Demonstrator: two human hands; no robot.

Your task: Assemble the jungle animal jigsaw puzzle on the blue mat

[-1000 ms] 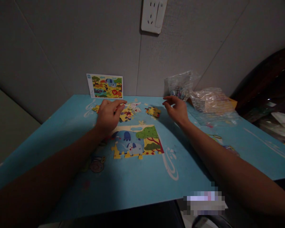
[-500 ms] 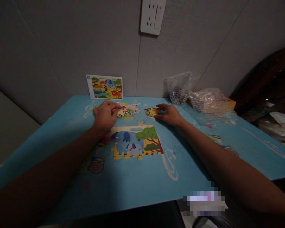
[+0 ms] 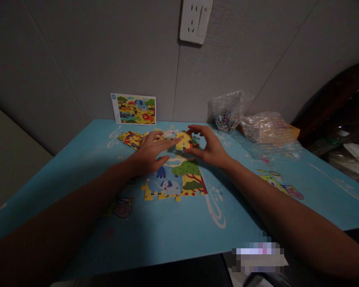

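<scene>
My right hand (image 3: 211, 148) holds a yellow jigsaw puzzle piece (image 3: 183, 142) by its right side, thumb below and fingers above. My left hand (image 3: 149, 153) is open, its fingers stretched toward that piece; the index fingertip reaches its left part and seems to touch it. Just below the hands lies a joined section of puzzle (image 3: 167, 183) with blue elephants and a green tree; my left hand hides its upper left corner. Behind my left hand spreads a pile of loose puzzle pieces (image 3: 130, 139), partly covered by the fingers.
A picture card (image 3: 134, 109) of the animal scene leans on the wall at the back left. Clear plastic bags (image 3: 267, 129) lie at the back right, one with small dark items (image 3: 225, 117). The blue tabletop (image 3: 179, 227) has printed cartoon figures.
My left hand has moved right from the loose pieces, its fingers now stretched out. The piece at my right hand has been lifted and tipped up, and now sits closer to the left hand.
</scene>
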